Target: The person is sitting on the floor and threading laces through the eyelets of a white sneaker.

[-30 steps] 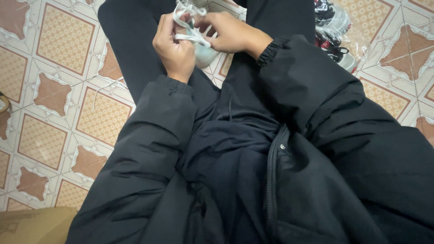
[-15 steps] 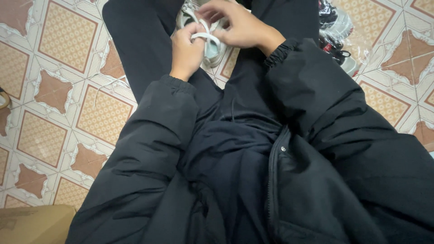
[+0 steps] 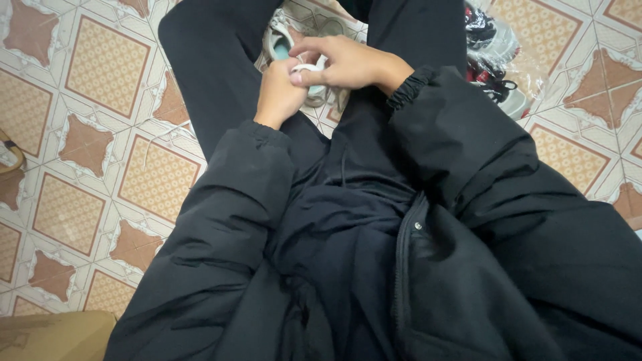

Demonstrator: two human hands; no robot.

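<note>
A black padded jacket (image 3: 428,267) fills the near view. Beyond its cuffs, the left hand (image 3: 277,93) and right hand (image 3: 348,63) meet between the knees, fingers closed together on a white lace (image 3: 307,68) pinched between them. The pale shoe (image 3: 284,43) lies just beyond and beneath the hands on the patterned tile floor (image 3: 80,134). Farther right, more shoes (image 3: 491,47) rest in clear plastic.

Soft, even indoor light; the tiled floor (image 3: 73,140) shows mild sheen, the black jacket (image 3: 414,267) swallows detail, focus is fairly sharp.
</note>
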